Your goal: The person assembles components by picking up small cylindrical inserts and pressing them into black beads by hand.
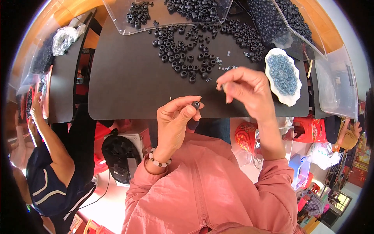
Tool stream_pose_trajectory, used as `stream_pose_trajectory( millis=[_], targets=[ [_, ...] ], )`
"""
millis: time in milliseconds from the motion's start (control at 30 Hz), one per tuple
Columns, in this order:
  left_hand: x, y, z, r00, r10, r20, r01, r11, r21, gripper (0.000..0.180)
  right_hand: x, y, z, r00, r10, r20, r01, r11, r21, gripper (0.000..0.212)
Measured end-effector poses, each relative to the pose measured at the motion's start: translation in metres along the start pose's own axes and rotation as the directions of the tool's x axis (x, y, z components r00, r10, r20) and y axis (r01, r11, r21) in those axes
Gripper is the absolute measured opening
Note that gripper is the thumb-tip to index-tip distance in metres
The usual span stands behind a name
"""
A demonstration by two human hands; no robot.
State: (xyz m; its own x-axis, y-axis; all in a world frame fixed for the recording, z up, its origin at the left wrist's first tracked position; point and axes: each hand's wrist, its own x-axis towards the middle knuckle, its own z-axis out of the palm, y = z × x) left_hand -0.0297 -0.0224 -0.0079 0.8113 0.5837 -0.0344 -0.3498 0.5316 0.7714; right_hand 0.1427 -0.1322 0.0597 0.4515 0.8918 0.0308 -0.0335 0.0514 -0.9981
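My left hand (173, 123) pinches a black, bead-like plastic piece (196, 105) between thumb and fingers, its round hole facing up. A bracelet circles that wrist. To the right and a little higher, my right hand (249, 91) is closed in a pinch; a small dark bit shows at its fingertips, too blurred to name. Loose black bead-like pieces (179, 54) are spread over the dark table (124, 78) beyond my hands. Several tiny coiled metal springs (224, 69) lie between those pieces and my right hand.
A scalloped white dish (295, 97) of small bluish-grey pieces stands at the right. Transparent tubs (128, 31) with more black pieces sit at the far side. At left, another person's arm (58, 150) reaches to a neighbouring table. A red stool (307, 128) stands at right.
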Motion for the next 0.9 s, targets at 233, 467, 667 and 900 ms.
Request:
stream_pose_trajectory(
  millis=[233, 467, 667, 900],
  targets=[
    [0.0, -0.003, 0.007, 1.0, -0.001, 0.001, 0.001, 1.0, 0.031, 0.024, -0.026, 0.018, 0.011, 0.989, 0.145, 0.017, -0.143, 0.947, 0.289, 0.016],
    [-0.004, -0.007, 0.009, 0.995, 0.076, 0.064, -0.083, 0.991, 0.109, 0.022, -0.03, 0.029, 0.017, 0.996, 0.092, 0.005, -0.088, 0.928, 0.362, 0.017],
    [-0.005, -0.004, 0.011, 0.979, 0.186, 0.083, -0.2, 0.955, 0.221, 0.024, -0.032, 0.029, 0.019, 0.995, 0.099, 0.03, -0.103, 0.928, 0.358, 0.017],
    [-0.006, 0.003, 0.005, 0.934, 0.283, 0.217, -0.355, 0.803, 0.479, 0.027, -0.034, 0.026, 0.013, 0.974, 0.205, 0.092, -0.224, 0.923, 0.313, 0.015]
  ],
)
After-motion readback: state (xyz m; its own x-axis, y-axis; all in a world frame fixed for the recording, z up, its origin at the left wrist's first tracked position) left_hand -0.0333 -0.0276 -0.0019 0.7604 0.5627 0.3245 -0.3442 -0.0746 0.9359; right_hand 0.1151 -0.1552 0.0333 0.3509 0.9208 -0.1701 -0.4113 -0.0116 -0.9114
